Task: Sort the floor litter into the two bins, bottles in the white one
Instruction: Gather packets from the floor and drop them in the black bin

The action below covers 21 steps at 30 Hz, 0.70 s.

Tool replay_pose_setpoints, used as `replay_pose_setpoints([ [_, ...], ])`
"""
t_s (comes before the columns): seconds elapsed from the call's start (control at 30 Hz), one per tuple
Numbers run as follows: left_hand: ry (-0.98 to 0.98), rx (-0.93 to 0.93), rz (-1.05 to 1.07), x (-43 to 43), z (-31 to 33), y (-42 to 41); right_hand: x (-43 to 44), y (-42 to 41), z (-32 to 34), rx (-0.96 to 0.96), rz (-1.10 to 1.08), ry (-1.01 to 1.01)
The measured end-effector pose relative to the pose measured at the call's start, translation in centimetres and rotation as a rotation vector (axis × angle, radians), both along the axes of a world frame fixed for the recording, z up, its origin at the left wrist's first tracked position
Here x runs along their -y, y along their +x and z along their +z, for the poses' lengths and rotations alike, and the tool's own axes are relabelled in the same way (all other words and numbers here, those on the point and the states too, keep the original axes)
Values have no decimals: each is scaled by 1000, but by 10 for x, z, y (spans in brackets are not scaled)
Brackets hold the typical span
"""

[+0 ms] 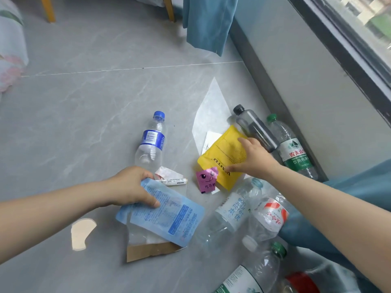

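We log left hand [131,187] clamped on light blue pouch [169,218], thumb on top, fingers under. Our reading: wrappers gathered first, bottles left lying.
Blue-capped bottle [151,142] on floor [84,123] just beyond; barcode label, brand unreadable.
Pink sachet [206,179]: cartoon face, "吃不胖".
Right hand [254,157] spread flat on yellow pouch [224,157], not yet closed; probably next pickup. Hands well apart.
Clear bottle [230,212] below: "本优".
Green-capped bottle [292,149] by wall: "农夫山".
Bins out of view.

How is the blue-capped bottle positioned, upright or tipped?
Tipped: the blue-capped bottle lies on its side on the floor, cap pointing away from the person.
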<state>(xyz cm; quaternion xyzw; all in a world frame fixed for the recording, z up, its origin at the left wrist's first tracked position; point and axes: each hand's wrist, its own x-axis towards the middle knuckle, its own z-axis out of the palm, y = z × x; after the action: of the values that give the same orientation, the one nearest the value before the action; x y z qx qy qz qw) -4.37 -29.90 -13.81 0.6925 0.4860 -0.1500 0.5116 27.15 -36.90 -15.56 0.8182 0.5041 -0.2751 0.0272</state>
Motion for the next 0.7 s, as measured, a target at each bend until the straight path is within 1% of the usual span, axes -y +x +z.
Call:
replay_pose_setpoints([
  [0.07, 1, -10, 2, 0, 0, 1, -3, 7, 4, -73, 3, -11],
  [0.1, 3, -14, 5, -1, -1, 2, -6, 8, 6, -79, 46, -22],
  [0.23, -8, -7, 27, -3, -1, 2, -23, -4, 12, -40, 283, -85],
  [0.4, -17, -6, 54, -6, -5, -4, -37, -41, -3, 110, 448, -190],
  [0.47, -22, -2, 66, -6, -8, -7, -38, -42, -11, 175, 464, -226],
  [0.53, -18, -2, 72, -6, -10, -9, -39, -33, -12, 219, 435, -233],
  [0.6, -16, -5, 71, -7, -12, -11, -38, -23, -11, 251, 431, -195],
  [0.7, -27, -4, 61, -7, -15, -11, -36, -23, -10, 251, 418, -142],
])
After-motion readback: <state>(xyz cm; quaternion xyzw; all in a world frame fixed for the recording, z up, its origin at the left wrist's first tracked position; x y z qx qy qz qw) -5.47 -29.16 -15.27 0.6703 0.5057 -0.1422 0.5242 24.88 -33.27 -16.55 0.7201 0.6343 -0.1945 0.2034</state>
